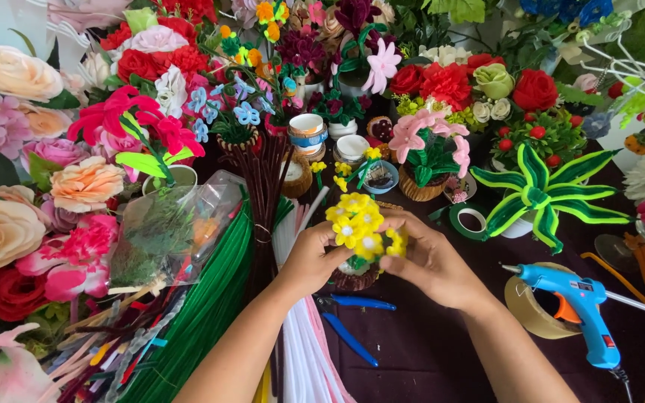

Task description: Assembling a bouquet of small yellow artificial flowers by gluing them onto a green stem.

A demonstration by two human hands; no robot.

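Yellow pipe-cleaner flowers (360, 224) fill my view's centre, already bunched in a small woven pot (352, 278). My left hand (311, 257) grips the bunch's left side w/ thumb & fingers; right hand (427, 257) pinches a bloom at its right. Looks mostly assembled, I'd judge; only arranging left. Blue glue gun (580, 306) idle to the right.
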